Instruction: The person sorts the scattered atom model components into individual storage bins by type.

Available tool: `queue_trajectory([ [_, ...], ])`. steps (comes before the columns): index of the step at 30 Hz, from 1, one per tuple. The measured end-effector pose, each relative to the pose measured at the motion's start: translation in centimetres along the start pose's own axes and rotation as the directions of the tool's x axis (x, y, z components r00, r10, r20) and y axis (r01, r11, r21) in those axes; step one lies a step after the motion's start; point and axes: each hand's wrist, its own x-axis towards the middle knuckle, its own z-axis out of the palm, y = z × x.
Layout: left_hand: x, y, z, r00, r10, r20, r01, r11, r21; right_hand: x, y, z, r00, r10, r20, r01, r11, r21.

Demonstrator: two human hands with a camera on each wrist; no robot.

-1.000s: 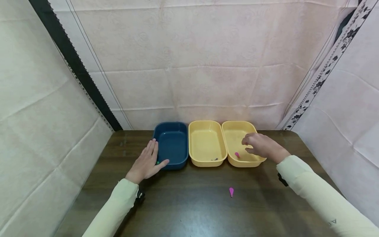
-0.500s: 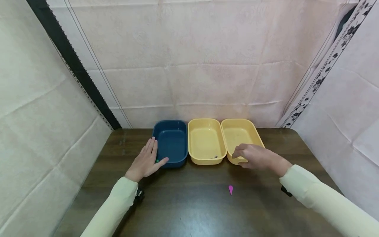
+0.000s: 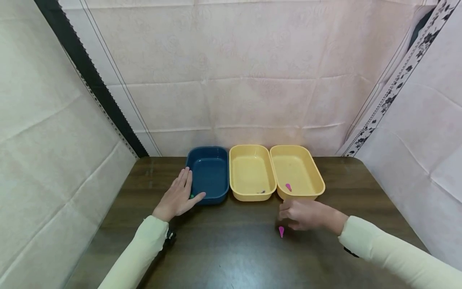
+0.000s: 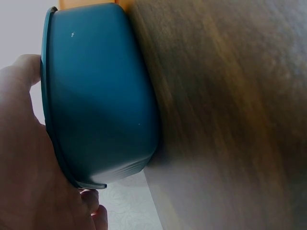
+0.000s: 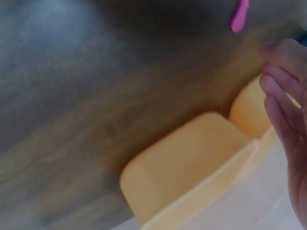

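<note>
While the left hand lies flat on the dark wooden table, fingers straight and together against the left wall of the blue tub, thumb crooked round its near corner, it appears placed to steady that tub; a small green piece shows just beside the thumb, too small to identify. Right hand: low over the table in front of the right yellow tub, fingers loosely bent and gripping nothing, tips just above a pink teardrop-shaped piece lying on the bare wood; hand and piece are near, contact not evident; the wrist view shows the same piece apart from the fingers. Second pink piece: inside the right yellow tub, near its front-left corner. Middle yellow tub: holds a few dark specks at its front edge, indistinct. All three tubs stand touching in a row at the table's far edge, against a pale pink cloth backdrop.
</note>
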Motion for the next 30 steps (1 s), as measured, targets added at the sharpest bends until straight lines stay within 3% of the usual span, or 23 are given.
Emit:
queue_trajectory([
  [11, 0.1, 0.2, 0.1, 1.000, 0.000, 0.003, 0.000, 1.000, 0.001, 0.1, -0.8, 2.6, 0.998, -0.066, 0.007, 0.066, 0.998, 0.009],
  [22, 0.2, 0.2, 0.0, 1.000, -0.006, -0.003, 0.006, 1.000, 0.006, 0.4, -0.7, 3.3, 0.999, -0.035, 0.032, 0.034, 0.999, 0.011],
  [30, 0.1, 0.2, -0.1, 1.000, -0.008, -0.005, 0.009, 1.000, 0.011, 0.7, -0.8, 3.7, 1.000, 0.007, 0.019, -0.008, 0.998, 0.068],
])
